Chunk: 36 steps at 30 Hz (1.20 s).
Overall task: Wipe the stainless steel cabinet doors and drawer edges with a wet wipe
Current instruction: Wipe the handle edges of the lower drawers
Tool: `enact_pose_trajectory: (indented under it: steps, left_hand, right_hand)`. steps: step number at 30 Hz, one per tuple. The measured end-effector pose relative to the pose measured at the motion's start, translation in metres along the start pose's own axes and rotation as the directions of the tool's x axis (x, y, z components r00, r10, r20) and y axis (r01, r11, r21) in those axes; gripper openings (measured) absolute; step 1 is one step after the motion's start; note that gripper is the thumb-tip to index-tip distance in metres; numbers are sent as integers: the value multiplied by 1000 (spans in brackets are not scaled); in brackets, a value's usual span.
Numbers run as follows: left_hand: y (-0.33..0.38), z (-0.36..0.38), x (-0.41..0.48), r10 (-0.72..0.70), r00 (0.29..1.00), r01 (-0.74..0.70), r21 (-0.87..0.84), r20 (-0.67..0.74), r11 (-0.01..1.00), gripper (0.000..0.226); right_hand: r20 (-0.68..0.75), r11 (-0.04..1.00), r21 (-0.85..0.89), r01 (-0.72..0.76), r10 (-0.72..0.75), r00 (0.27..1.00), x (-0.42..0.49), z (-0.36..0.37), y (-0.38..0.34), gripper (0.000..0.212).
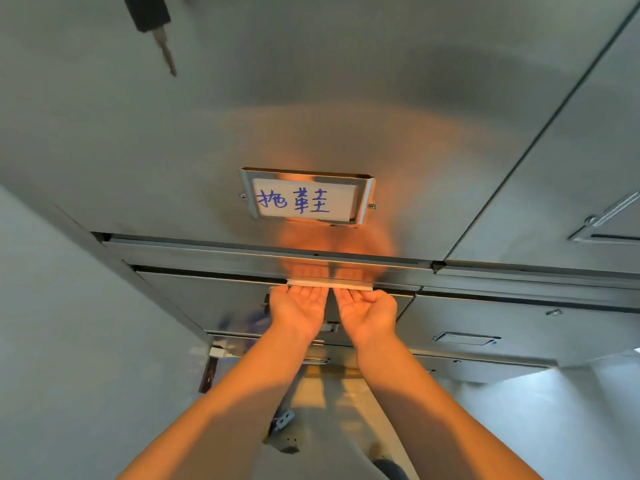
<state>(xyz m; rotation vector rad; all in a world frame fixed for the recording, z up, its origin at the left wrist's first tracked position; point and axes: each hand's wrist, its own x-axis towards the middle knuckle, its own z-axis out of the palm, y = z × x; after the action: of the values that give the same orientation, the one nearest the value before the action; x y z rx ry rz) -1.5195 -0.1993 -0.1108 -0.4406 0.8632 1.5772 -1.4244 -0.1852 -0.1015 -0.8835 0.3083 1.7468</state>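
Pressing upward with the left grip point(298, 306): palm turned up, fingers straight and close together, tips against the wet wipe point(329, 283). Doing likewise with the right grip point(367, 310) just beside it: palm up, fingers straight, thumb lying slack across the palm. Curled round nothing, either one; flat and open, merely pushing. Fingertips partly hidden at the wipe's lower edge.

Folded into a long narrow white strip, and laid along the steel ledge point(207, 259) between the cabinet door point(311, 98) above and the drawer point(207, 296) below, wide enough to span both grips.

On the cabinet door, directly over the wipe: a metal label holder point(248, 192) with a white card bearing blue handwritten characters, and a warm, blurred reflection of the arms in the brushed steel. At top left, a key point(166, 50) hanging from a black fob. To the right, across a thin dark seam, a neighbouring door point(571, 150) with its own holder cut off by the frame's edge.

Below the grips, the drawer front, partly covered by the wrists; further right, another drawer front point(485, 317). At left, a pale wall point(69, 306). At the bottom, between the forearms, floor with a few small things too blurred to name.
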Motion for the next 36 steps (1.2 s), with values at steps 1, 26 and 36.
enact_pose_trajectory:
  steps: [1,26,36]
  left_hand:
    - [-10,3,-1,-1,1000,1,-5,10,1000,48]
    - [-31,18,-8,-95,995,95,-39,-4,995,57]
    - [118,-32,11,-78,996,75,-61,-41,995,60]
  right_hand:
    - [-2,1000,-4,4,-4,1000,0,-3,-11,48]
    - [-10,999,43,25,-25,1000,7,-13,-33,47]
    - [-51,998,66,-16,19,998,0,43,113,75]
